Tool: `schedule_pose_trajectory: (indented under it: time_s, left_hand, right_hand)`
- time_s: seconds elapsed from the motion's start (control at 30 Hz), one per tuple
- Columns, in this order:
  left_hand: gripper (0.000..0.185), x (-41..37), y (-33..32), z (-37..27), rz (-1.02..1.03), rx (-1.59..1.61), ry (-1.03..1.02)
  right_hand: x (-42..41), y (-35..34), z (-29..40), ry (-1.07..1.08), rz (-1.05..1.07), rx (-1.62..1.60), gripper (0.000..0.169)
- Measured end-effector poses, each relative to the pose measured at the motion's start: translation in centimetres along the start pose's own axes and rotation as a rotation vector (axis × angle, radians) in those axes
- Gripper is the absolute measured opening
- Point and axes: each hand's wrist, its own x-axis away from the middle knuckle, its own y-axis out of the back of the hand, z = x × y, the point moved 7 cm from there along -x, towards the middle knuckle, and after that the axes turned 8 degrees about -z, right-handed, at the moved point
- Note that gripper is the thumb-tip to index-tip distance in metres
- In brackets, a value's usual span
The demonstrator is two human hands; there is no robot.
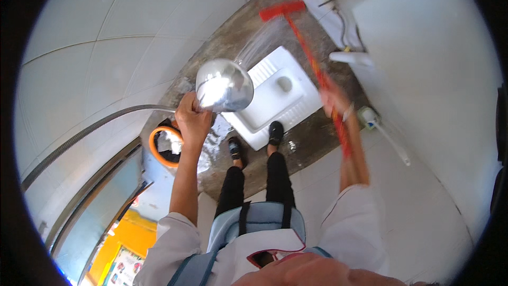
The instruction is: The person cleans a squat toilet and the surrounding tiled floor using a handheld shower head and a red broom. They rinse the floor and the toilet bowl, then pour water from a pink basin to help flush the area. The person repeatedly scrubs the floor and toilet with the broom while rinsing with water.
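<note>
My left hand is closed around the handle of a chromed shower head, whose metal hose runs off to the left. Water sprays from the head towards the far floor. In my right hand, slightly blurred, is the red and orange striped handle of a floor brush or squeegee. Its red head rests at the far end of the wet floor, beyond the white squat toilet. The toilet lies between my two hands, with my shoes at its near edge.
An orange-rimmed bin stands at the left. A white toilet brush leans in its holder at the right. A white pipe and thin hoses are by the right wall. Tiled walls enclose the spot; a doorway is at lower left.
</note>
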Motion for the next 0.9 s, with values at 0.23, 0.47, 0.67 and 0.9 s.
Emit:
schedule_pose_trajectory:
  time_s: [0.23,0.47,0.67,0.9]
  left_hand:
    - [0.016,2.2,1.6,-0.1,0.075,-0.035,-0.004]
    - [0.014,4.2,2.3,1.6,0.069,-0.093,-0.136]
    - [0.012,7.9,9.1,5.2,-0.002,-0.094,-0.074]
    - [0.014,8.8,14.7,10.5,-0.015,-0.188,-0.022]
  right_hand:
    - [6.0,-3.6,-1.1,0.022,-0.047,-0.031,0.069]
    - [3.6,-4.6,-5.7,-0.064,-0.019,-0.259,0.056]
    - [14.2,-7.1,-11.4,-0.117,-0.169,-0.134,0.069]
    - [4.0,-16.0,-12.8,-0.181,0.059,-0.213,0.062]
